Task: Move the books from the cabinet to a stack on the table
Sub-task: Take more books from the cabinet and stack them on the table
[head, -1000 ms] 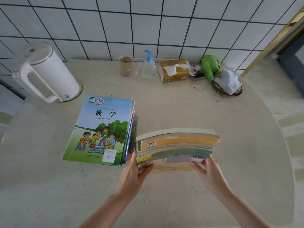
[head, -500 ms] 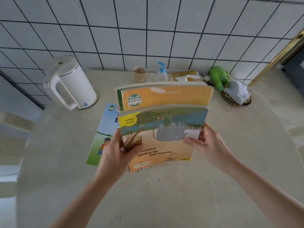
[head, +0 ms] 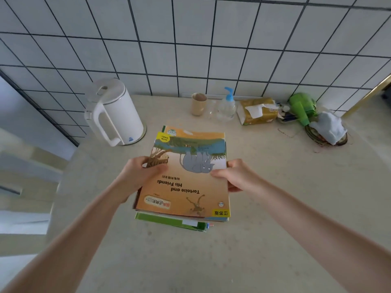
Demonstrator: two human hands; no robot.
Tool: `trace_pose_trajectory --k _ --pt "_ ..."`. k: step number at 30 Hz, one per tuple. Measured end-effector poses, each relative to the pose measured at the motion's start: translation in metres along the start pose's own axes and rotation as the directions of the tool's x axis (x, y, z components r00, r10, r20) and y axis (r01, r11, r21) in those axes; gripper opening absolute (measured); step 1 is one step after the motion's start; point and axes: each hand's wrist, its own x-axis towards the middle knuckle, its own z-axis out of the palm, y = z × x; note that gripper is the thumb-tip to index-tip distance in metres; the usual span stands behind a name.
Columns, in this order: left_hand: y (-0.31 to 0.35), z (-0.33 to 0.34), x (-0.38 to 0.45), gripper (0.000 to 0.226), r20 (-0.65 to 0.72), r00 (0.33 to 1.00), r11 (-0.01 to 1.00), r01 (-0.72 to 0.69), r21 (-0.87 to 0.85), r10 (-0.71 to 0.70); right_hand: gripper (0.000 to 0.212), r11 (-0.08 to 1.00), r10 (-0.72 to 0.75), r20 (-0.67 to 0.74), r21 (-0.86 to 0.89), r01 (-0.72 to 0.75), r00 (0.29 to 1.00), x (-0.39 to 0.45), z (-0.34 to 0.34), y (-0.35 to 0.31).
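Half a second ago you held the books up, tilted toward you above the counter; now you have them lowered flat over the stack (head: 172,222), whose green edges show just beneath the near side. The top book (head: 186,176), the orange one titled "Tortoise and His Friends", lies face up with its title upside down to you, and a second orange book (head: 190,130) peeks out from under its far edge. Whether the held books already rest on the stack cannot be told.

Your left hand (head: 138,175) grips the left edge of the books, thumb curled over the cover and fingers beneath. Your right hand (head: 234,176) pinches the right edge, thumb on top and fingers wrapped under.

The counter (head: 275,208) carries the stack near its middle. The white kettle (head: 114,112) stands just beyond the stack to the left, close to the far corner of the books. Along the tiled wall sit a tan cup (head: 198,103), a pump bottle (head: 227,106) with a blue top, a tissue pack (head: 257,111), a green object (head: 301,106) and a white cloth (head: 329,127) on a round mat, all well apart from the stack.
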Motion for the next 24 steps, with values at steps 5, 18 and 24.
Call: trace_pose_trajectory --k 5,18,24 --pt "-0.028 -0.005 0.021 0.033 0.081 0.997 0.971 -0.01 0.239 -0.009 0.003 0.994 0.103 -0.01 0.041 -0.103 0.995 0.006 0.03 0.017" --pt "-0.049 0.004 0.033 0.041 0.02 0.999 0.898 -0.044 0.439 0.039 0.021 0.982 0.186 0.012 0.019 -0.186 0.982 0.014 0.054 0.026" --pt "-0.048 0.015 0.026 0.034 -0.092 0.996 0.948 0.03 0.316 -0.001 0.024 0.958 0.271 -0.01 0.105 -0.269 0.963 0.026 0.051 0.02"
